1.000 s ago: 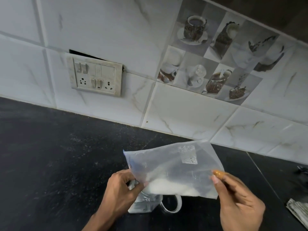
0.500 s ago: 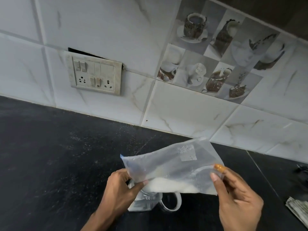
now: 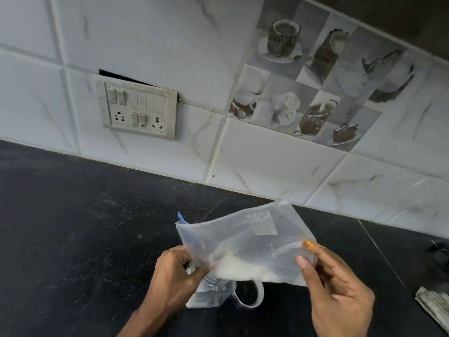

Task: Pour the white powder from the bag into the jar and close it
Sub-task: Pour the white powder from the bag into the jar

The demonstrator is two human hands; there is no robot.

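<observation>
- Holding the bag (image 3: 245, 244) up over the jar (image 3: 211, 296), we keep one hand at each end, and it hangs clear of the counter (image 3: 73, 239).
- Our left hand (image 3: 175, 276) pinches the bag's lower left corner between thumb and curled fingers, right above the jar's mouth.
- Our right hand (image 3: 340, 297) pinches the bag's right edge, with the thumb in front of the plastic and the fingers behind it. One fingertip (image 3: 309, 244) there shows orange.
- We see that the bag is cloudy, see-through plastic, and its top edge rises toward the right. A blue strip (image 3: 181, 217) sticks up at its upper left corner, and a pale label (image 3: 262, 223) sits near the top edge.
- The powder (image 3: 240, 267) lies heaped inside the bag along its bottom edge, mostly toward our left hand.
- We cannot tell whether any powder is falling, since the hand and bag hide the jar's mouth.
- The jar is clear and square-sided, and it stands upright on the counter beneath our left hand.
- The lid (image 3: 250, 296), a clear ring, rests on the counter just beside the jar's right side, off the jar.
- Behind the counter we see a white marbled wall (image 3: 267, 154) with a switch plate (image 3: 137, 109) at left and a picture tile (image 3: 311, 76) of cups and cakes at upper right.
- A grey folded bundle (image 3: 435, 307) lies at the counter's right edge, well apart from the jar.
</observation>
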